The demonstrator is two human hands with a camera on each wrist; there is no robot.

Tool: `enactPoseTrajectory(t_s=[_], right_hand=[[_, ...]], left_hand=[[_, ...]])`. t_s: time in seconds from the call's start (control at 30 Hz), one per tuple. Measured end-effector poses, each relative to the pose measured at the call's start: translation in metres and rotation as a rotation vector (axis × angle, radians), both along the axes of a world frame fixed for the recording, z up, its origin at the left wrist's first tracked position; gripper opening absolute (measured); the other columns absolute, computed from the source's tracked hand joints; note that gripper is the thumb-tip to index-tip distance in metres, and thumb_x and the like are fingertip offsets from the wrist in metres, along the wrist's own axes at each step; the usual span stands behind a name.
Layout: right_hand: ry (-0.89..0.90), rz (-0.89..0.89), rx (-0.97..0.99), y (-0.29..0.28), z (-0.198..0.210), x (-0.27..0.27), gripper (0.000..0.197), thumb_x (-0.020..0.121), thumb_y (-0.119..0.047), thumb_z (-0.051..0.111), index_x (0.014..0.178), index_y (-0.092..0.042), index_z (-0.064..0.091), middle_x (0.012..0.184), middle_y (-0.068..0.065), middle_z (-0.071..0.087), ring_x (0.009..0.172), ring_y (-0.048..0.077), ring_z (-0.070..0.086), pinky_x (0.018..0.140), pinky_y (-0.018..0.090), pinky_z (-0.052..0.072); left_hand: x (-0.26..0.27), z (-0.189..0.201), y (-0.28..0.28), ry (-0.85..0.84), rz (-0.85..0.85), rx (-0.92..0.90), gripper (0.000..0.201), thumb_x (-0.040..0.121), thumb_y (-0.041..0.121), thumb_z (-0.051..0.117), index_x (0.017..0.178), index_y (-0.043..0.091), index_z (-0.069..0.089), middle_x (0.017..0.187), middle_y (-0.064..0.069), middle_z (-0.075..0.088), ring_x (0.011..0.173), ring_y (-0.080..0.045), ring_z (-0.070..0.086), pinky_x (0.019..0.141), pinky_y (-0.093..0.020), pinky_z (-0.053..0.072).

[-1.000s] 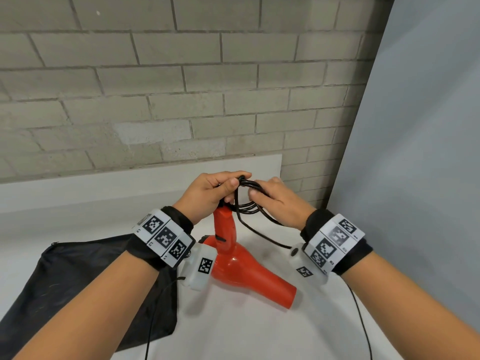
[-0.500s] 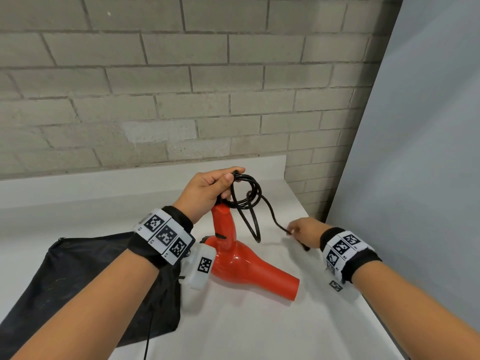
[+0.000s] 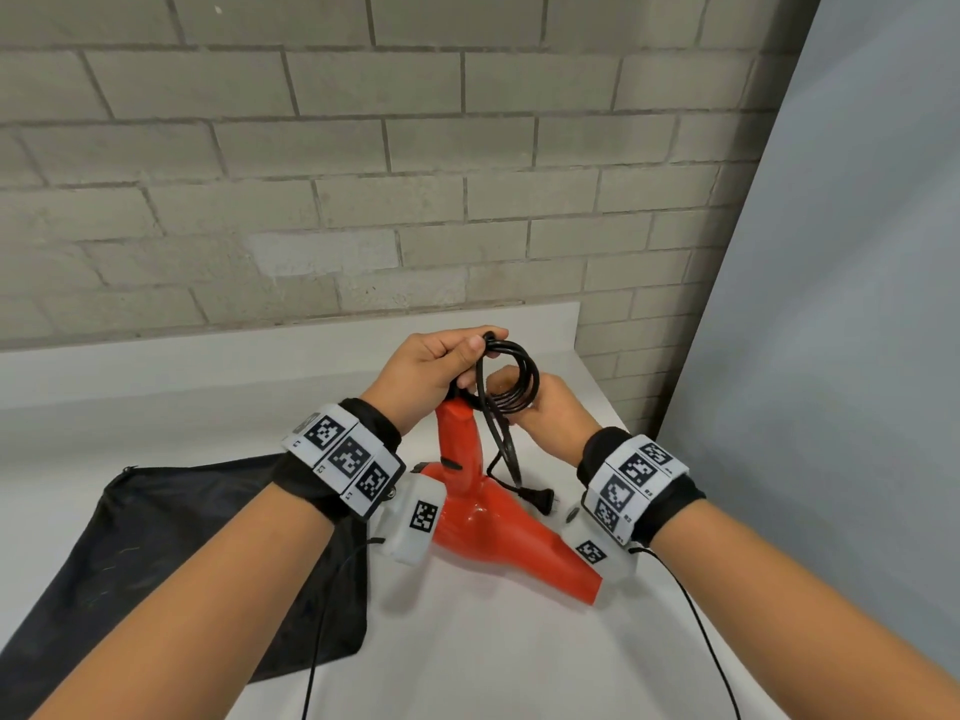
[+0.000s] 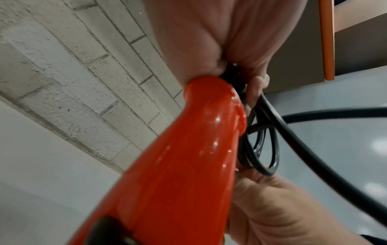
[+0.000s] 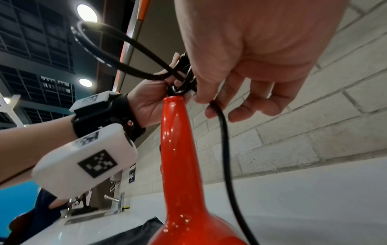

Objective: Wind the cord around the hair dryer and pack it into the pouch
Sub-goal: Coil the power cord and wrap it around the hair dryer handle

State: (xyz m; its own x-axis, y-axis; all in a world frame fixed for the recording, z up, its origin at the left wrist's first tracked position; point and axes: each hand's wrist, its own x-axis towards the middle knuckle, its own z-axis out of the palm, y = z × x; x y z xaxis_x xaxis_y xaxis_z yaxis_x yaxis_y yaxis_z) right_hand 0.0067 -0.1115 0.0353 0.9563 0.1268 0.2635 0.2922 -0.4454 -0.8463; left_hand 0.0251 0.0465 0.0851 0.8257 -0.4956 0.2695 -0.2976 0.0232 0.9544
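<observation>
A red hair dryer (image 3: 498, 532) lies on the white table (image 3: 467, 641), handle up and nozzle toward the near right. My left hand (image 3: 431, 366) grips the top of the handle together with the black cord (image 3: 524, 376), which is gathered in several loops there. My right hand (image 3: 545, 413) holds the loops from the right, fingers curled round the cord (image 5: 225, 140). The plug (image 3: 540, 500) hangs beside the handle, just above the dryer's body. A black pouch (image 3: 156, 553) lies flat at the left. In the left wrist view the handle (image 4: 178, 165) fills the middle, with the cord loops (image 4: 270, 159) beside it.
A brick wall (image 3: 363, 174) rises behind the table and a grey panel (image 3: 857, 356) stands at the right, close to the table's right edge. Thin black wires (image 3: 701, 631) trail from my wrist cameras across the table.
My right hand, out to the right along the cord half a second ago, has come back to the coil. The cord's tail is shorter and the plug now hangs by the handle.
</observation>
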Motion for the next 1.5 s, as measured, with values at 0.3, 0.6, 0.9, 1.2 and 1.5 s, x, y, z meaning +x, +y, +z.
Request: enactPoseTrajectory(t_s=[0.3,0.6,0.9,1.2,1.5], right_hand=[[0.294,-0.433,-0.335,-0.049,-0.043,0.030,0.009,0.088,-0.009,0.049,0.085,-0.014,0.056,0.088,0.019,0.064,0.076,0.026,0.055,0.071,0.031,0.045],[0.595,-0.446,-0.732,-0.054,-0.053,0.030,0.025,0.090,-0.011,0.049,0.110,-0.001,0.060,0.119,0.015,0.062,0.108,0.029,0.060,0.087,0.030,0.048],[-0.074,0.026,-0.439,-0.019,-0.010,0.003,0.058,0.082,-0.027,0.060,0.136,-0.029,0.037,0.141,0.002,0.044,0.127,0.023,0.036,0.108,0.038,0.029],[-0.136,-0.106,-0.340,-0.026,0.032,-0.012,0.019,0.093,-0.012,0.046,0.093,-0.006,0.064,0.073,-0.002,0.059,0.064,0.003,0.049,0.063,0.020,0.037],[-0.348,-0.358,-0.514,-0.012,0.084,-0.014,0.023,0.092,-0.018,0.046,0.097,-0.009,0.066,0.099,0.008,0.069,0.094,0.026,0.060,0.087,0.041,0.046]], left_hand=[[0.000,-0.001,0.007,0.029,-0.004,-0.023,0.025,0.095,0.016,0.038,0.101,0.014,0.062,0.045,0.010,0.049,0.046,-0.003,0.037,0.054,-0.013,0.040],[-0.006,0.003,0.002,0.096,-0.058,-0.054,0.028,0.094,0.018,0.039,0.088,0.011,0.065,0.044,0.007,0.053,0.039,-0.002,0.033,0.046,-0.013,0.037],[-0.002,0.001,0.001,0.065,-0.057,-0.048,0.021,0.090,0.011,0.045,0.100,0.010,0.063,0.055,0.010,0.057,0.043,-0.001,0.038,0.052,-0.014,0.043],[-0.002,0.004,0.006,0.054,0.032,-0.038,0.016,0.088,0.012,0.050,0.092,0.012,0.065,0.040,0.011,0.045,0.042,-0.003,0.037,0.050,-0.015,0.039],[-0.007,0.009,-0.003,0.036,0.009,-0.013,0.020,0.086,0.005,0.053,0.103,0.009,0.063,0.046,0.011,0.050,0.043,-0.003,0.037,0.049,-0.015,0.039]])
